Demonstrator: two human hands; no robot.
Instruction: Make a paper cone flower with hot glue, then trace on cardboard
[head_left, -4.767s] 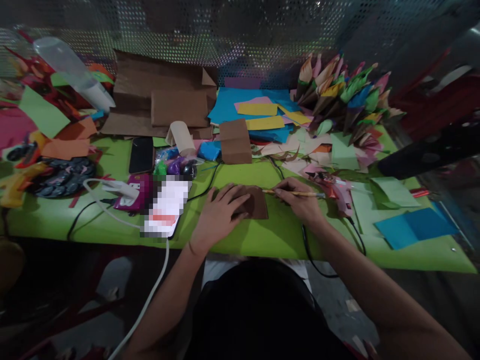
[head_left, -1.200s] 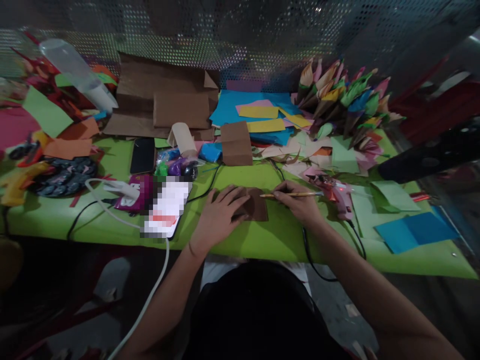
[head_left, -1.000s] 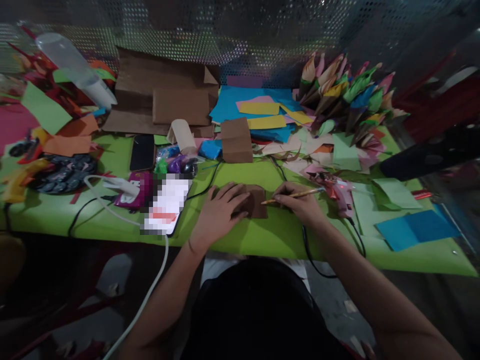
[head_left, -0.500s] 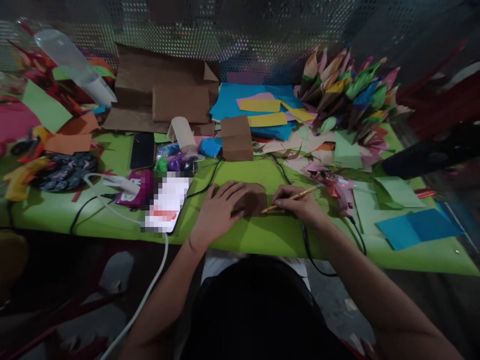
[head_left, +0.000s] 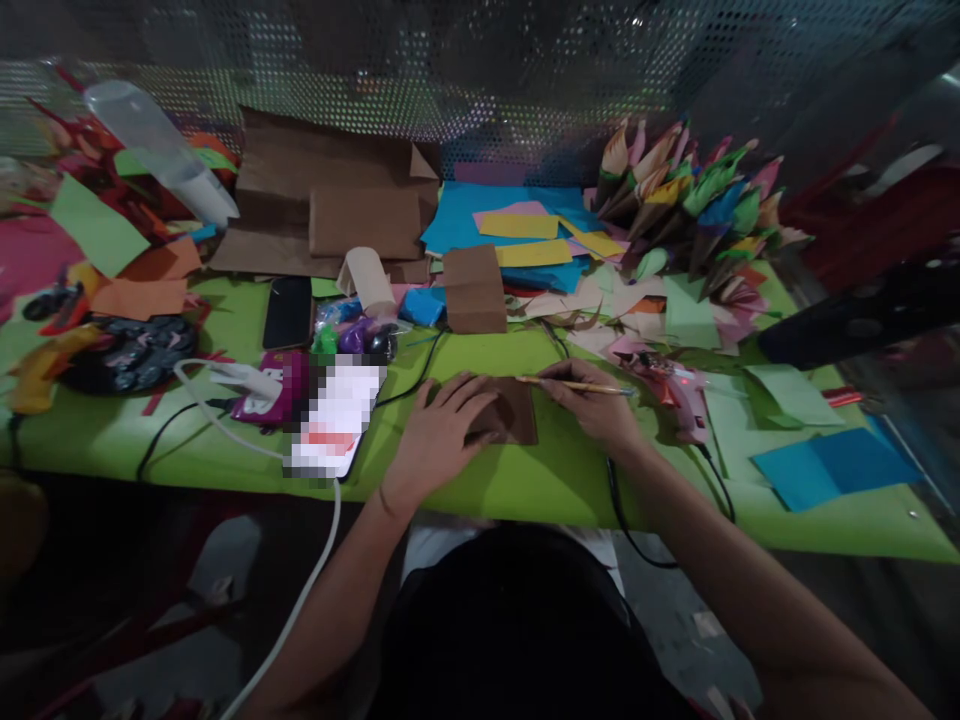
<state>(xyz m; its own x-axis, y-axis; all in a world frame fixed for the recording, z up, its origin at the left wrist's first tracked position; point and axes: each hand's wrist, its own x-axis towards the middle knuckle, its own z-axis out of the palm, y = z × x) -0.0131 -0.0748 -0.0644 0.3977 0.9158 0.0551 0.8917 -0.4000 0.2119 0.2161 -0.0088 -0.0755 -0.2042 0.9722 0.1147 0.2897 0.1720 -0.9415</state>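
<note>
My left hand [head_left: 444,428] lies flat on a small piece of brown paper [head_left: 514,420], fingers stretched out over its left part. In my right hand [head_left: 598,405] is a thin yellow-brown pencil [head_left: 585,386], pinched between thumb and fingers. Its tip points left and sits at the paper's upper right edge; whether it touches I cannot tell. The paper rests on the green tabletop [head_left: 457,490].
Left are a phone with a blurred screen [head_left: 337,415], a purple adapter [head_left: 277,385] and a dark phone [head_left: 287,312]. A pink glue gun [head_left: 684,395] lies right. Behind stand brown sheets [head_left: 364,220], blue paper [head_left: 457,215] and paper-flower cones [head_left: 690,200]. Cables cross the table.
My right hand has moved the pencil tip from the paper's lower right corner up to its upper right edge. My left hand stays on the paper. The view has tilted slightly.
</note>
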